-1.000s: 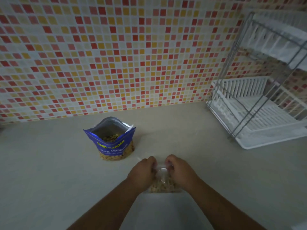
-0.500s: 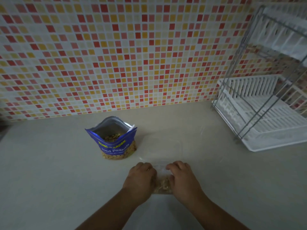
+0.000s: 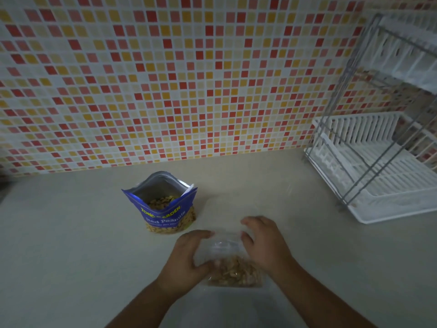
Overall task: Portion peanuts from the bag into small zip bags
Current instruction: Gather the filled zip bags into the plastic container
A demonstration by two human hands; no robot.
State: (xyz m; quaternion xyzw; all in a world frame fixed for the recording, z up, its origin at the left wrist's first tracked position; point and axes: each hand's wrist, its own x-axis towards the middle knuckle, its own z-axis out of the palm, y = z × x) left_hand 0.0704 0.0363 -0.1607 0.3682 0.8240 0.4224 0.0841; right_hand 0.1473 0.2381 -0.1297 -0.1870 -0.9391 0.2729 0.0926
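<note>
A small clear zip bag [image 3: 234, 274], its lower half filled with peanuts, lies on the pale counter near the front. My left hand [image 3: 189, 254] grips its left side, with the thumb pressed on the plastic. My right hand [image 3: 266, 245] sits at the bag's right edge with the fingers spread and the index finger lifted off. Behind and to the left, the blue peanut bag [image 3: 165, 209] stands upright with its mouth open and peanuts visible inside.
A faint clear sheet, seemingly an empty zip bag [image 3: 236, 204], lies flat on the counter [image 3: 71, 245] just beyond my hands. A white two-tier dish rack [image 3: 378, 176] fills the right side. The mosaic tile wall [image 3: 165, 91] closes off the back.
Both hands were pinched together over the small bag's top edge. They have now parted to its two sides, uncovering the zip strip and the peanuts. The blue bag has not moved.
</note>
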